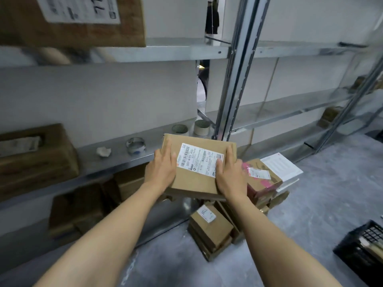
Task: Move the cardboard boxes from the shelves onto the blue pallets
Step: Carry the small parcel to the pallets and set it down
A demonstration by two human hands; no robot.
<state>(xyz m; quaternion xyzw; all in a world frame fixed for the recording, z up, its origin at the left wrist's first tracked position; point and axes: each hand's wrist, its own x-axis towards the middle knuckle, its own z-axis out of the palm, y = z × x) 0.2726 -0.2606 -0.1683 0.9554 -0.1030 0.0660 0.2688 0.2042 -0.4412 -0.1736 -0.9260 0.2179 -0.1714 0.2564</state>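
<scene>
A flat cardboard box with a white shipping label on top is held in the air in front of the metal shelf. My left hand grips its left edge and my right hand grips its right edge, fingers lying over the top face. Under the box, more cardboard boxes are stacked on the floor, one with pink tape. No blue pallet is in view.
The shelf holds a large brown box at the left, tape rolls and a crumpled scrap. Another box sits on the shelf above. A steel upright stands just behind. A black crate stands at the lower right.
</scene>
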